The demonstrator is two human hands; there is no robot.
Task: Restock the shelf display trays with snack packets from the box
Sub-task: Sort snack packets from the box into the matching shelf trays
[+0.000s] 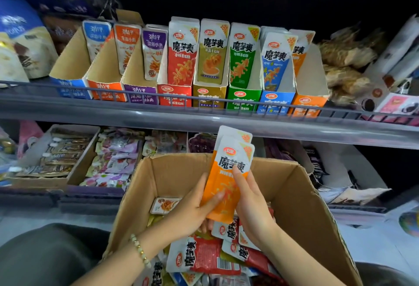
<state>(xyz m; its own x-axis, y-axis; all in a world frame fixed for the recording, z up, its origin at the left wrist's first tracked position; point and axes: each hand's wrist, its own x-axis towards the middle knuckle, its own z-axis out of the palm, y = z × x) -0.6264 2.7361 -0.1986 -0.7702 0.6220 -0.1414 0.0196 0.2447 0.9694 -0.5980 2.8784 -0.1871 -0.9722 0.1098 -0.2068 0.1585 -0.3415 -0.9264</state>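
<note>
Both hands hold a small stack of orange snack packets (229,172) upright above the open cardboard box (301,197). My left hand (192,208) grips the stack's lower left edge, thumb across the front. My right hand (251,206) holds its right side, thumb on the packet face. Inside the box lie several loose packets, among them red ones (204,256). On the upper shelf stands a row of display trays; the orange tray (308,102) at its right end shows one packet at the back.
Red (174,95), yellow (209,95), green (243,101) and blue (275,102) trays hold upright packets. A grey shelf rail (204,118) runs across in front of them. Further snack boxes sit on the lower shelf (68,163). Bagged goods flank the trays.
</note>
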